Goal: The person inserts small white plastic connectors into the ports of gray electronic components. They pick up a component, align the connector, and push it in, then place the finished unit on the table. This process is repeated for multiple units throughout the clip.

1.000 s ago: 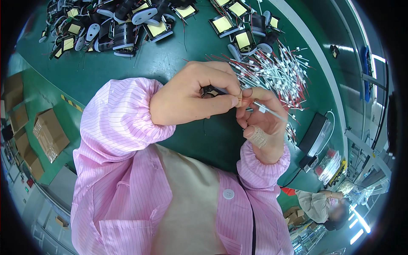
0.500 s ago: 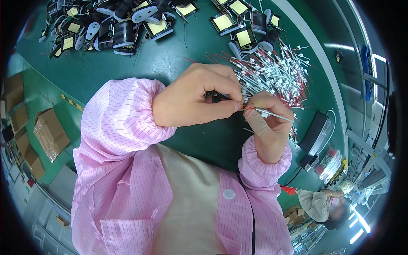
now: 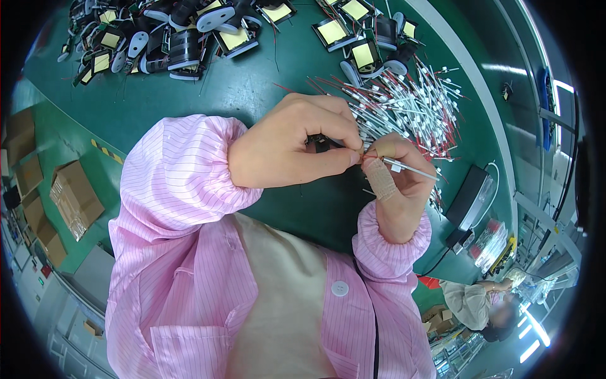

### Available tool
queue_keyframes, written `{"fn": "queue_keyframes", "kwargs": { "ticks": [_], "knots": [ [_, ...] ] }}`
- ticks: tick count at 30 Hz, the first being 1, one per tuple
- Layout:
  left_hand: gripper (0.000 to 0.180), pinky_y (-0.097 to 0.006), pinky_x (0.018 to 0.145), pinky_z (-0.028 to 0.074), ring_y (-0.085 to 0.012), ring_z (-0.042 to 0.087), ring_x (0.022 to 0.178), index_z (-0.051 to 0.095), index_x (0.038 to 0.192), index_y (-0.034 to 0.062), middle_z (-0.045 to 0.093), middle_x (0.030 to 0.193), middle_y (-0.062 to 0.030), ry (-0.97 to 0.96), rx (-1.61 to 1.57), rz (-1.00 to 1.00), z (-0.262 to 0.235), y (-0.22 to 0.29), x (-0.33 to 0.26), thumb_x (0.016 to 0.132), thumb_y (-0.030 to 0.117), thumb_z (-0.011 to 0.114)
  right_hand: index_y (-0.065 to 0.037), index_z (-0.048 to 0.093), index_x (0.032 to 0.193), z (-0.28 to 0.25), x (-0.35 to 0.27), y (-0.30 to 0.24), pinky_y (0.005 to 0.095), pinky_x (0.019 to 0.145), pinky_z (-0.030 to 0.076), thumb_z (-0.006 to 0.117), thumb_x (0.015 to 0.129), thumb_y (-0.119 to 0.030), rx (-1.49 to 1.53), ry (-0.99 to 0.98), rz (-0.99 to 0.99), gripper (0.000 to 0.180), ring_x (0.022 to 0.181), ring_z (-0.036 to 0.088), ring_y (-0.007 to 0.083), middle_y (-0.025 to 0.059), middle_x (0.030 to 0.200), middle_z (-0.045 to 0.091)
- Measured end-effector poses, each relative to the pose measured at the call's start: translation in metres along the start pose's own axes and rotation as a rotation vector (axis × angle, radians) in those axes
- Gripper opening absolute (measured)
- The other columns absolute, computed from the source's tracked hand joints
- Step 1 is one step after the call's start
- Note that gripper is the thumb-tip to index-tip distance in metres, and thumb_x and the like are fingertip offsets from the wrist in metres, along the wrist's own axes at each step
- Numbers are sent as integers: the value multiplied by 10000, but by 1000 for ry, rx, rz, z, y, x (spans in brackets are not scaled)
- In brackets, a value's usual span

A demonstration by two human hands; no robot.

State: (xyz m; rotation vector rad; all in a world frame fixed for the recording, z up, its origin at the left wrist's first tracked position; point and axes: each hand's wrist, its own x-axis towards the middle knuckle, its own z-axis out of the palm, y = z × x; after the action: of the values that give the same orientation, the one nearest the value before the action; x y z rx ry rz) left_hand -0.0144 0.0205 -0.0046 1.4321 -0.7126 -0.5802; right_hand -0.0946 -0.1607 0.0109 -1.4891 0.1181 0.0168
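Note:
My left hand [image 3: 293,142] is closed in a pinch on thin wires [image 3: 362,155], its thumb and forefinger tips together. Behind its curled fingers shows a bit of a dark part [image 3: 322,143], mostly hidden. Close against it, my right hand [image 3: 410,177], with tan tape on thumb and forefinger, is shut on a thin white cable [image 3: 413,169]. This cable has fine red wire at the end near the left fingertips and a small white tag along it. Where the wires meet is too small to make out.
Just beyond my right hand lies a heap of white and red cables [image 3: 410,107]. Black assemblies with yellow pads [image 3: 183,50] fill the far left of the green table [image 3: 240,88]; several more [image 3: 363,57] sit far right. A black box [image 3: 467,196] stands at right. Someone [image 3: 473,303] sits beyond.
Both hands stay nearly in place. My right hand has shifted very slightly, drawing its fingertips nearer the left ones, and the white cable has tilted a little.

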Motion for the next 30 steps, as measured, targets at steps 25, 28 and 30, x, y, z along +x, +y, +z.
{"fn": "queue_keyframes", "kwargs": {
  "ticks": [25, 28, 30],
  "knots": [
    [65, -232, 558, 408, -98, 548, 696, 660, 866, -1, 593, 896, -63, -15, 38, -36, -1, 2, 0, 816, -18, 623, 50, 637, 894, 0, 0, -1, 225, 711, 450, 654, 763, 112, -66, 5, -20, 146, 803, 579, 125, 81, 848, 606],
    [62, -237, 546, 409, -103, 556, 693, 662, 864, -4, 597, 884, -63, -25, 52, -28, -1, 2, 0, 814, -16, 628, 50, 642, 895, 1, 0, -1, 224, 694, 451, 653, 766, 110, -58, 20, -18, 142, 792, 577, 123, 84, 840, 611],
    [61, -238, 536, 407, -104, 561, 682, 664, 862, -5, 602, 874, -62, -22, 64, 7, -1, -1, 0, 812, -16, 632, 52, 645, 896, 1, 0, -2, 223, 673, 451, 651, 769, 108, -49, 36, 1, 140, 779, 575, 122, 86, 839, 613]
  ]
}}
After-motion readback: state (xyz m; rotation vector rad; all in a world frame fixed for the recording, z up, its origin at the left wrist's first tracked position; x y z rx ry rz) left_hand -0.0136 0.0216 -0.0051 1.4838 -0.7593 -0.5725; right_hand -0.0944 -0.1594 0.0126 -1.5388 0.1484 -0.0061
